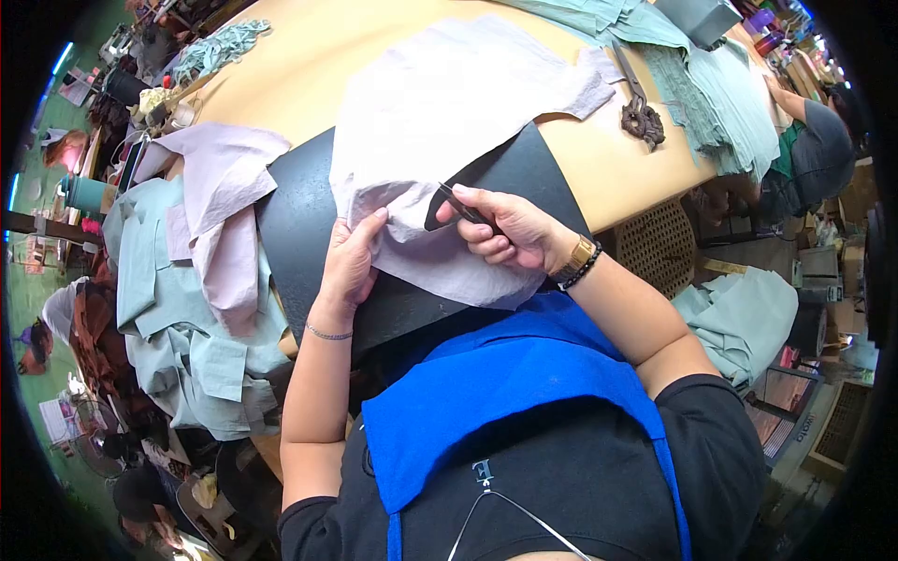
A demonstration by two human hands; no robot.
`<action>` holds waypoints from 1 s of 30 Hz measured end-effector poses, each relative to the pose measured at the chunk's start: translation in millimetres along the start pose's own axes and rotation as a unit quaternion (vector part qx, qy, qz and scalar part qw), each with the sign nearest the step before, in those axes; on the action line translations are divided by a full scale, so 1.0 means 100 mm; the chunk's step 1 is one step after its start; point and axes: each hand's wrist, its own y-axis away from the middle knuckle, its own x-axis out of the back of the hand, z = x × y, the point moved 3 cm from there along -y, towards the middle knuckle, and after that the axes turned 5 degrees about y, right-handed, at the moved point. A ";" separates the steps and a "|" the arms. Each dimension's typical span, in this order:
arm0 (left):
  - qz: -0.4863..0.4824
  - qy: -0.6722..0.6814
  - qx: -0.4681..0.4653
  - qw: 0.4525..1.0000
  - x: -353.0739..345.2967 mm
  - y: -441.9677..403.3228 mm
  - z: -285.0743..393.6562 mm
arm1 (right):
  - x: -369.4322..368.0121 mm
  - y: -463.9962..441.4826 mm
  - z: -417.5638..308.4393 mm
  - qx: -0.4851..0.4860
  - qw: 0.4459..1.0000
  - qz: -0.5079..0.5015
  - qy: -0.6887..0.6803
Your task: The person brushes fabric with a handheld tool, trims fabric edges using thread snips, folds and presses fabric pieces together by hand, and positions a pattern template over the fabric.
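Note:
A large pale lilac-white fabric piece (440,84) spreads over a black board (299,215) on the table. My left hand (355,252) pinches the near left part of this fabric, thumb on top, with folds bunched beside it. My right hand (505,229) is closed around small dark thread snips (466,208), whose tip points up and left over the fabric, close to a gap where the black board shows. Whether the blades touch the fabric I cannot tell. The fabric's near edge hangs below my right hand, toward a blue apron (505,374).
Large shears (631,75) with dark-wrapped handles lie on the yellow table (608,182). Lilac pieces (220,178) and sage-green fabric (154,262) pile at left. More green fabric (720,103) covers the far right, where another person (818,150) is. A green bundle (739,318) sits at lower right.

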 end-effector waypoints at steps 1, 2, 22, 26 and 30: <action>-0.002 -0.004 0.004 1.000 0.00 0.00 0.00 | -0.01 -0.01 -0.01 0.001 1.000 -0.001 0.001; -0.004 -0.007 0.007 1.000 0.00 0.01 0.00 | -0.01 -0.02 -0.01 0.003 1.000 0.001 0.006; -0.007 -0.018 -0.020 1.000 0.03 -0.01 -0.04 | 0.00 0.00 0.02 0.019 0.999 0.001 0.036; 0.001 -0.038 -0.026 0.999 0.01 0.01 -0.02 | 0.02 0.05 0.05 0.018 0.999 0.009 0.039; -0.004 -0.040 -0.035 0.999 0.03 -0.02 -0.04 | -0.03 0.04 0.03 -0.004 0.999 0.009 0.030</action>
